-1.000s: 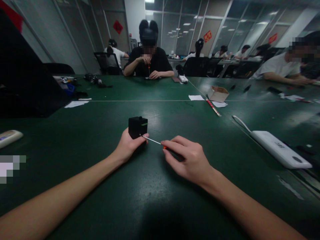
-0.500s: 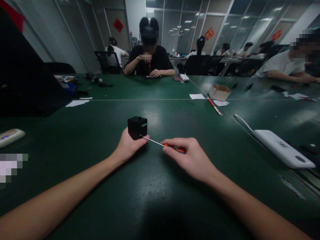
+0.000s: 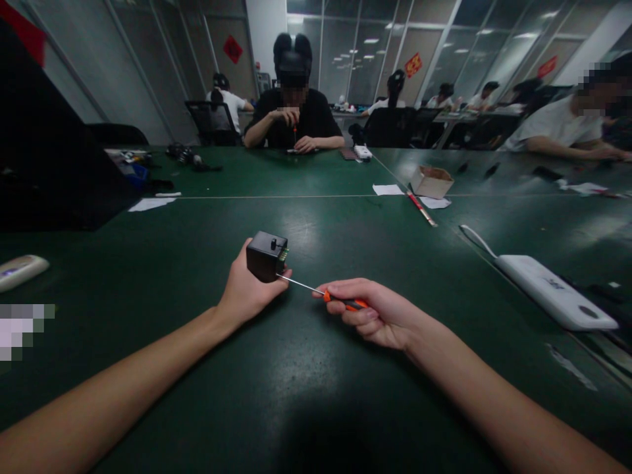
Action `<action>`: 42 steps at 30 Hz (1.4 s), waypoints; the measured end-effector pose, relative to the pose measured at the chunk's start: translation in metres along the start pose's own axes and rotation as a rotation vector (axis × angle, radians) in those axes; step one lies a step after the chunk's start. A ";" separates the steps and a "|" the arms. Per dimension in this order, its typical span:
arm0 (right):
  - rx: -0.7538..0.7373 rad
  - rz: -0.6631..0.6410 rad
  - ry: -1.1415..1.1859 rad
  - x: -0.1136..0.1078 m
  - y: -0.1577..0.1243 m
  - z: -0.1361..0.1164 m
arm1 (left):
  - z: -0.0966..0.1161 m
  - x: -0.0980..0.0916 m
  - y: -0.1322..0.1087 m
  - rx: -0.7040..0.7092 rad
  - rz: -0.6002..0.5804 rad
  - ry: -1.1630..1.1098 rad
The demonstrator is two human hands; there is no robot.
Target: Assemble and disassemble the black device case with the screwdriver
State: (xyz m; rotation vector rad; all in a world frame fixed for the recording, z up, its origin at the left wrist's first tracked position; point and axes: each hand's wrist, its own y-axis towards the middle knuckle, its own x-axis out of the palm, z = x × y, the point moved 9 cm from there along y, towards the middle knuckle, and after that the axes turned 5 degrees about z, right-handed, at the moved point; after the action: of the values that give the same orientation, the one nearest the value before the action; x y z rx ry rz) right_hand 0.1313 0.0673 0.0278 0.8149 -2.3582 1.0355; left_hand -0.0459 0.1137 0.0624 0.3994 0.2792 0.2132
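Note:
My left hand (image 3: 245, 291) grips a small black cube-shaped box (image 3: 265, 255), tilted a little and held just above the green table (image 3: 316, 395). My right hand (image 3: 371, 313) is closed round the orange handle of a thin screwdriver (image 3: 320, 293). The metal shaft points left and its tip meets the box's right side, near a green part at the edge.
A white power bank with a cable (image 3: 548, 291) lies to the right. A small cardboard box (image 3: 433, 182), paper slips and a red pen sit farther back. A white device (image 3: 20, 270) lies at the far left. People sit working at the far side and right.
My left hand has tilted and lifted the black box, so its top face shows. My right hand has rolled over, its fingers curled more tightly round the screwdriver handle.

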 end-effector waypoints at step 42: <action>-1.185 0.545 -1.527 0.047 -0.060 -0.056 | 0.000 -0.010 0.003 0.008 0.119 0.039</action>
State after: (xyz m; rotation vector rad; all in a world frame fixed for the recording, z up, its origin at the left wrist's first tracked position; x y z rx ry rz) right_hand 0.1452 0.0614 0.1213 0.3947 -3.5662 -1.5183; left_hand -0.0554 0.1134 0.0661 0.4206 0.2948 0.3368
